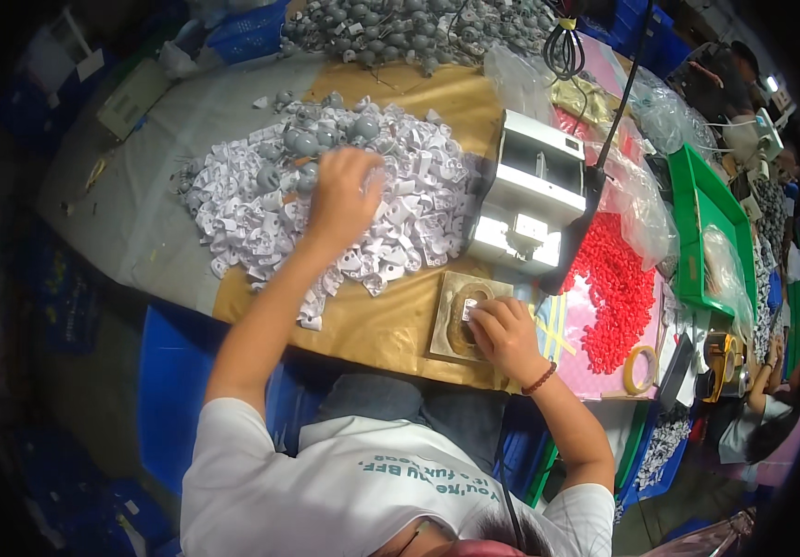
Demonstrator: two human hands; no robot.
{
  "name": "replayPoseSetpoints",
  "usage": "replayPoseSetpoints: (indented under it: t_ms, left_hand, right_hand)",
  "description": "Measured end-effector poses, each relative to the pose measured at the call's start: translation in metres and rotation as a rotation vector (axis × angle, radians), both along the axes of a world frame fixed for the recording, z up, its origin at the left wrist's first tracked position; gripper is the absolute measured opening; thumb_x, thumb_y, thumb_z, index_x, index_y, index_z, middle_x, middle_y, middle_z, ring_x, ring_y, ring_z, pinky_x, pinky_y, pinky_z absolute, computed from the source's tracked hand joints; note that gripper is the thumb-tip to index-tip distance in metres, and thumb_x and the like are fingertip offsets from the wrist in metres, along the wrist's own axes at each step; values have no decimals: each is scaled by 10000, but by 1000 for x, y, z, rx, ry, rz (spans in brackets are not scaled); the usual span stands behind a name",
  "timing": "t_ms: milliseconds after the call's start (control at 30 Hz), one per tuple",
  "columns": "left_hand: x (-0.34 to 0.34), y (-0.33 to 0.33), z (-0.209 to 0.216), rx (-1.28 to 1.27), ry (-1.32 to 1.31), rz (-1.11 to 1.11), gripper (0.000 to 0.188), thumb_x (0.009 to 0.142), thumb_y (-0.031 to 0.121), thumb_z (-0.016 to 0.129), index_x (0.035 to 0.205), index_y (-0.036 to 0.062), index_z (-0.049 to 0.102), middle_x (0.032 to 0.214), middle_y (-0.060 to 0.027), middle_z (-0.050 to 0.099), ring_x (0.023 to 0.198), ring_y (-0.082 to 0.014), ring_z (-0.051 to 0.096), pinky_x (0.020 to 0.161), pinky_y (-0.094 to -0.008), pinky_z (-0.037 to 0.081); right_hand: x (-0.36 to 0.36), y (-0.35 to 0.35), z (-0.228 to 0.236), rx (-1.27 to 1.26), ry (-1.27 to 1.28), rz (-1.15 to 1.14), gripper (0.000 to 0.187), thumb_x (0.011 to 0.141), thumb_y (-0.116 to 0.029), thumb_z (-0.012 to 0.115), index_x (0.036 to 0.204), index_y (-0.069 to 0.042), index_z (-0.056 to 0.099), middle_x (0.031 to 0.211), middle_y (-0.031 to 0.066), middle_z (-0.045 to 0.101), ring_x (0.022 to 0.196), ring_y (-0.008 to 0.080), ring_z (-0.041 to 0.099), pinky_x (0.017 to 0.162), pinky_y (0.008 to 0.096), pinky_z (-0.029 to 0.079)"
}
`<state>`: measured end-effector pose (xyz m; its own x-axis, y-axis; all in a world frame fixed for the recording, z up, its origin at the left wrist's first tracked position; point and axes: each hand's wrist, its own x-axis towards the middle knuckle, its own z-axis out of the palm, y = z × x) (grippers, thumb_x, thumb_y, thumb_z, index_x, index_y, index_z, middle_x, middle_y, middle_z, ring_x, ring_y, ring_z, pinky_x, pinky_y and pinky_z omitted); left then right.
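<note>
My left hand [349, 190] reaches over a heap of small white plastic parts [418, 223], close to grey rounded parts [302, 144] lying on top of it. Its fingers bend downward, with the thumb apart from them; I make out nothing held, though the fingertips are partly hidden. At the table's near edge, my right hand [509, 339] pinches a small white plastic part [470, 309]. That part sits over the oval, brownish recess of a square metal block [446, 325]. The fingers cover the block's right side.
A white and grey boxy machine [530, 190] stands right of the heap. Beyond it lie red small parts [618, 297], a yellow tape roll [640, 369] and a green tray [692, 232]. More grey parts [409, 32] fill the far side. People sit at the right.
</note>
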<state>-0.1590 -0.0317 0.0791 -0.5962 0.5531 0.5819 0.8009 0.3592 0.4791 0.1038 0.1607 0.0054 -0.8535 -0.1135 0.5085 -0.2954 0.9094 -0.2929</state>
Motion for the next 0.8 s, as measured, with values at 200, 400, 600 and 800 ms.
replayPoseSetpoints:
  t_ms: [200,400,600,800]
  left_hand:
    - [-94,33,8,-338,166,217,426,816,138,702,1232,101,615,1176,-130,626,1163,-360,515,1007,-436,414]
    - [-68,25,49,-242,-37,62,406,792,113,742,1179,79,624,1131,-149,589,1096,-331,591,932,-392,479]
    - [32,9,112,76,-60,-220,406,779,15,762,1163,77,642,1139,-91,591,1037,-228,619,816,-320,522]
    - [31,21,83,63,15,-159,410,782,3,758,1169,70,640,1158,-106,606,1080,-254,603,859,-348,503]
  right_hand:
    - [2,0,-7,-76,-10,-36,295,770,-80,771,1041,-77,655,1018,64,641,915,271,593,774,380,463]
    - [3,10,22,-372,-38,-107,354,796,-60,767,1120,-30,625,1125,156,609,999,349,612,843,412,507]
    - [-48,-3,103,-412,230,6,402,811,-31,745,1189,-17,608,1185,190,598,1067,361,613,897,403,510]
    - [-86,-14,114,-530,242,31,412,818,-49,739,1200,-11,589,1193,192,605,1115,359,599,950,405,491]
